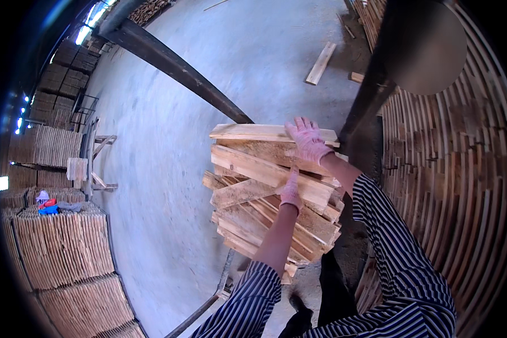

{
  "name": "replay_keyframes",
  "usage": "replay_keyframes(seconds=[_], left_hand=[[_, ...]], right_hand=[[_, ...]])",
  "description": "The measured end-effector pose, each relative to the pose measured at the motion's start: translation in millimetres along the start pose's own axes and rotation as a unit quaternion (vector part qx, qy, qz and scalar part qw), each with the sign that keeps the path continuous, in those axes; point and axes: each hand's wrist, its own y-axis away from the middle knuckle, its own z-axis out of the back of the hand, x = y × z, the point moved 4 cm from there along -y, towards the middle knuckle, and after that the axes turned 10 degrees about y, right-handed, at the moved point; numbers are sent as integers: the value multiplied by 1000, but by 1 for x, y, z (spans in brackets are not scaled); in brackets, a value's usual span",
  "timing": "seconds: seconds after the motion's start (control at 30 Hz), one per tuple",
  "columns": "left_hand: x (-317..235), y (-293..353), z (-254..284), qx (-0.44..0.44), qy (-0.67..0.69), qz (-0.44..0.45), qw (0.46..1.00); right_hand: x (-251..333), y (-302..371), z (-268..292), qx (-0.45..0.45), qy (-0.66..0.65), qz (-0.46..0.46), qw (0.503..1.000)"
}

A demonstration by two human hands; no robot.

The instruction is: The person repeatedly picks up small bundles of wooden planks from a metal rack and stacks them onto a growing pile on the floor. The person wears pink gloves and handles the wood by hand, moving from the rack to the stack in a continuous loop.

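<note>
Wooden planks lie in a rough pile (245, 217) in front of me, set at differing angles. My right hand (308, 141), in a pinkish glove, rests across the far plank (248, 132) with its fingers spread over the far edge. Nearer to me, my left hand (290, 193), in a similar glove, presses on a slanting plank (236, 162). One finger is stretched out on the wood; its other fingers are hard to make out. A shorter plank (239, 193) crosses the pile beside that hand.
Dark metal beams (180, 70) and a post (372, 98) stand beyond the pile. Tall plank stacks (445, 169) line the right; more stacks (62, 248) stand left. One loose plank (321, 63) lies on the concrete floor (158, 186). A wooden frame (102, 163) stands left.
</note>
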Motion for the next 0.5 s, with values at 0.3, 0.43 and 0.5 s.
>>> replay_keyframes(seconds=[0.3, 0.43, 0.5], left_hand=[[27, -46, 26, 1, -57, -31, 998], [14, -15, 99, 75, 59, -81, 992], [12, 9, 113, 81, 92, -61, 991]], right_hand=[[-7, -68, -27, 333, -124, 21, 934], [46, -36, 6, 209, -60, 8, 976], [38, 8, 0, 133, 11, 16, 991]])
